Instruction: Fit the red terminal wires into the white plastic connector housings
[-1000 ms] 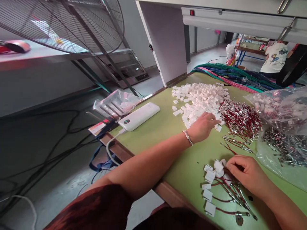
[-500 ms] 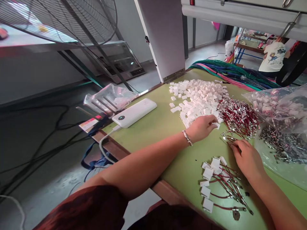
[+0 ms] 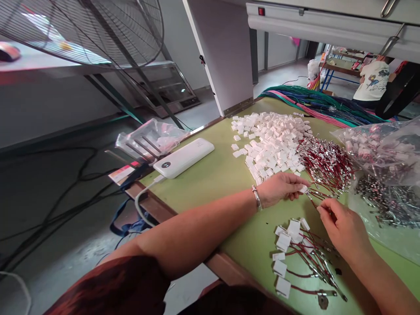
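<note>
Between the fingertips of my left hand [image 3: 278,189] is a small white connector housing [image 3: 303,189]. My right hand [image 3: 341,221] pinches a short dark red wire [image 3: 311,200] whose metal terminal end meets the housing; whether it sits inside I cannot tell. Behind my left hand spreads a heap of white connector housings [image 3: 272,135]. To its right lies a pile of red wires with metal terminals [image 3: 324,164]. Nearer me, several housings with red wires attached [image 3: 284,241] lie in a loose bunch on the green tabletop [image 3: 243,245].
A white power bank [image 3: 185,158] with a cable lies at the table's left edge. Clear plastic bags [image 3: 387,148] of parts stand at the right. Green, blue and pink cables [image 3: 315,103] cross the back. A fan [image 3: 98,30] is at left; a person [image 3: 374,81] sits far off.
My left hand has moved right, away from the housing heap, bringing a connector housing to the wire. My right hand, now with a single wire, has shifted only slightly.
</note>
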### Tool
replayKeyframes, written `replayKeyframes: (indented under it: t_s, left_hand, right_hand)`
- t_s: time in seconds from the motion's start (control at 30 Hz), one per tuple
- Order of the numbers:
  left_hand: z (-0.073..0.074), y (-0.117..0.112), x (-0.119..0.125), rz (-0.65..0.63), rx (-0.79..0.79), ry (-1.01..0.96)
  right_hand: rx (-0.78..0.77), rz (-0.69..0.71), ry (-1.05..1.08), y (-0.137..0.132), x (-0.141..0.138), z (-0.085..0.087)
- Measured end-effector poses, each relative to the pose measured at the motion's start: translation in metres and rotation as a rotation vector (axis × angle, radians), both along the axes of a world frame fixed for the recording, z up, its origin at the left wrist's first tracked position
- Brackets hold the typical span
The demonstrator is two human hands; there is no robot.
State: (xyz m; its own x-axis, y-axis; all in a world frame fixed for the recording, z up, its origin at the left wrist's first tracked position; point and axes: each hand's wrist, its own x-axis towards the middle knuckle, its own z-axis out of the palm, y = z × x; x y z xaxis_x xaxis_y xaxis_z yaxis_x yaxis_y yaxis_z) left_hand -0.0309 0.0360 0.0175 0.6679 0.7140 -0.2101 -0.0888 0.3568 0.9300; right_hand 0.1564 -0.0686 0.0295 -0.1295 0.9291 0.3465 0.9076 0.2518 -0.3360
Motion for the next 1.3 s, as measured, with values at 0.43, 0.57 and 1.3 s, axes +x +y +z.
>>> replayKeyframes:
  t_s: [0.43,0.57,1.3]
  left_hand:
    - [0.015,0.001,-0.007,-0.214,0.57,0.314]
    - [0.015,0.001,-0.008,-0.302,0.374,0.259]
    - [0.011,-0.018,0.008,-0.169,0.092,0.09]
  right_hand:
    - [-0.277,0.114,-0.052,0.0,0.004,0.005]
    - [-0.393,0.172,0.128,-0.001,0.002,0.013]
    - [-0.301,0.023,0.333,-0.001,-0.008,0.008]
